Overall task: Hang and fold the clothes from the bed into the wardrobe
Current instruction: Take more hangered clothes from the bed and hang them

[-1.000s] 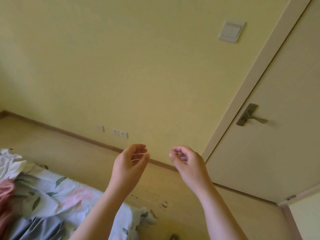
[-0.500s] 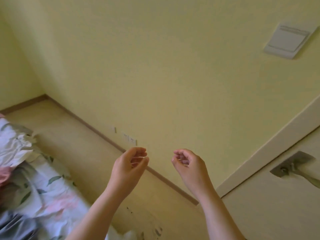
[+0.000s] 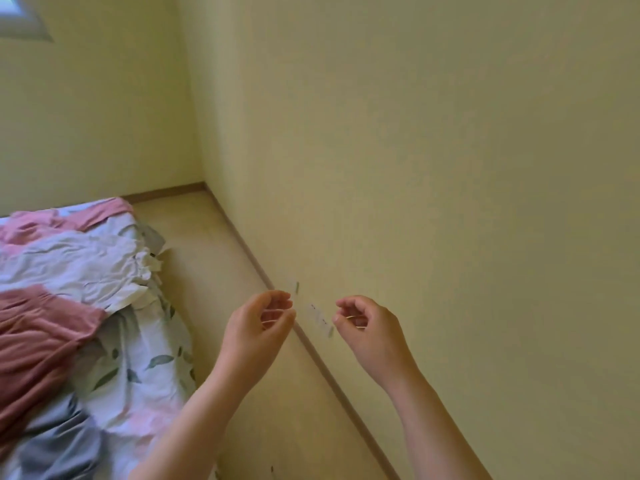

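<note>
The clothes lie heaped on the bed (image 3: 145,368), which is made up in a leaf-and-flower print, at about nine o'clock from the person's raised hands. A dusty-pink garment (image 3: 38,337) is nearest. A crumpled white garment (image 3: 79,268) touches it at its twelve o'clock, though I cannot tell which overlies which. A second pink piece (image 3: 69,220) lies further on toward the far wall, and something grey (image 3: 59,445) lies at six o'clock of the first. None of them looks folded, and I see no hanger.

The left hand (image 3: 258,327) and the right hand (image 3: 370,327) hover side by side above the floor (image 3: 214,258), near each other but apart. The fingers of both are loosely curled around nothing, so both are empty and relaxed. Neither hand touches the clothes. Low on the wall (image 3: 415,168), in the gap between the hands, sits a row of pale sockets (image 3: 318,315).

To my eye this is the start of fetching a garment, with the whole pile left to do and the wardrobe out of sight. The next move calls for turning toward nine o'clock, reaching down and lifting a single piece without dragging its neighbours along.

I can read no brand, label or writing anywhere, and the sockets are too blurred to show any marking.
</note>
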The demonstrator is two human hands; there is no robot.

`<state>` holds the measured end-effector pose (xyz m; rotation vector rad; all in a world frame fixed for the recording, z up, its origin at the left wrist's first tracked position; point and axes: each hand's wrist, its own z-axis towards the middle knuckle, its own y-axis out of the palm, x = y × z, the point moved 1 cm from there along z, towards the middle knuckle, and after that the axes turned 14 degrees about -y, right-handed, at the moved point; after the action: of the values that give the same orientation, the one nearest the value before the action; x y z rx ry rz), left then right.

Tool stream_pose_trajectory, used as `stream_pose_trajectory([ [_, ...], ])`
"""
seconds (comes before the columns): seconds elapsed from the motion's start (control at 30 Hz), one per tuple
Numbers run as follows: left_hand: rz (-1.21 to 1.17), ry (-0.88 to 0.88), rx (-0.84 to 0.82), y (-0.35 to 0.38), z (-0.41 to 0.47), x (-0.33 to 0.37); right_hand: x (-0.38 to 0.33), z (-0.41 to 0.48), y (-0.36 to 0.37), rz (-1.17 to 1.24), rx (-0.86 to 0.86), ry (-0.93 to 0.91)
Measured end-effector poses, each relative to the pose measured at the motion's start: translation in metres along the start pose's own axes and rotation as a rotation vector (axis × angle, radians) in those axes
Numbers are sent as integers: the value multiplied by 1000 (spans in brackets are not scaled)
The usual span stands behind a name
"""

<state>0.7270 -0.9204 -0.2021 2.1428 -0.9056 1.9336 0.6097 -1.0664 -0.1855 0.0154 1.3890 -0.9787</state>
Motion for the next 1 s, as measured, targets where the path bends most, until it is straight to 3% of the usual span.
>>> stream_pose_trajectory([
  [0.57, -87, -220, 556, -25, 138, 14, 20, 246, 85, 170, -505, -289],
  [0.73, -100, -330, 651, -51, 154, -3, 17, 283, 138, 182, -656, -332],
  [1.0, -164, -327, 780, -123, 213, -25, -17, 346, 233, 157, -790, -419],
])
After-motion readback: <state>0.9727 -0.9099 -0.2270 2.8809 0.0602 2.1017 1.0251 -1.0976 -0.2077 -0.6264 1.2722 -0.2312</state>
